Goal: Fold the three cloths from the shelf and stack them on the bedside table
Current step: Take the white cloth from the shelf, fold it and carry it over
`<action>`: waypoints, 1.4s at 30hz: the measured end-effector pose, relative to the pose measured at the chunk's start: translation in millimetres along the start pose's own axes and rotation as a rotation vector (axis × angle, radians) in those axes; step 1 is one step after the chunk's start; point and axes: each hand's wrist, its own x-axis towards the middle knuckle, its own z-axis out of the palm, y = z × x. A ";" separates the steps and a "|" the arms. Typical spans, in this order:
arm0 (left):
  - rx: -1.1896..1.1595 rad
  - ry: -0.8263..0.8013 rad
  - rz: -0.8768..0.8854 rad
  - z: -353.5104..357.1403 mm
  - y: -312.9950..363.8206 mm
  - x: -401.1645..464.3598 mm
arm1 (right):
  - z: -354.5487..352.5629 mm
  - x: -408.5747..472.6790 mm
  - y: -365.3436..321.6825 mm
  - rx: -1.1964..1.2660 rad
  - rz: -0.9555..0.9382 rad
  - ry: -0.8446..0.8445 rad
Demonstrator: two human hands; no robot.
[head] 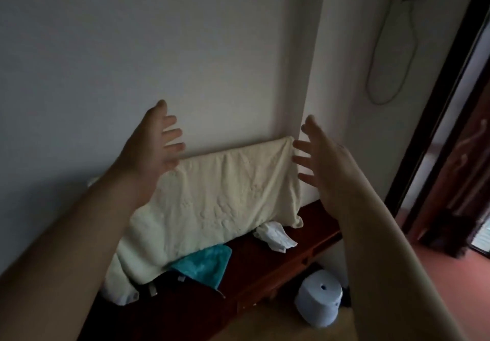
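Note:
A teal cloth point(205, 263) lies on the dark wooden shelf point(265, 261), partly tucked under a large cream pillow point(217, 200) that leans against the wall. A crumpled white cloth point(274, 236) lies on the shelf to the right of it. A dark cloth or strap point(159, 285) shows below the pillow, and I cannot tell which. My left hand point(156, 141) is raised in the air by the pillow's upper left, fingers spread, holding nothing. My right hand point(320, 160) is raised at the pillow's upper right corner, fingers spread and empty.
A white-blue round container point(319, 303) stands on the floor below the shelf's right end. A white wall corner point(313, 101) rises behind the pillow. A dark door frame point(434, 117) and an open doorway lie to the right. A cable point(392, 56) hangs on the wall.

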 end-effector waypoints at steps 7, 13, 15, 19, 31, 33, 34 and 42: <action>-0.022 -0.004 -0.004 1.5 -17.1 62.0 | 26.9 63.5 1.4 -0.042 -0.030 -0.001; -0.021 0.016 -0.020 5.1 -27.7 95.9 | 38.9 106.0 10.2 -0.046 -0.045 -0.033; -0.013 0.048 -0.017 4.6 -28.2 100.9 | 45.9 116.3 11.0 -0.041 -0.032 -0.028; 0.006 0.126 -0.006 5.6 -29.2 102.7 | 56.1 140.8 19.6 -0.031 -0.044 -0.072; 0.048 0.488 0.016 43.0 -51.8 59.2 | 49.2 179.9 50.0 0.051 -0.055 -0.428; 0.058 0.540 0.006 57.6 -55.9 50.8 | 41.6 186.9 59.3 0.043 -0.034 -0.483; 0.068 0.562 0.001 64.9 -59.2 46.8 | 36.8 190.1 64.9 0.043 -0.028 -0.507; 0.135 0.691 -0.115 119.9 -105.8 26.5 | 7.1 211.3 115.4 0.061 0.100 -0.659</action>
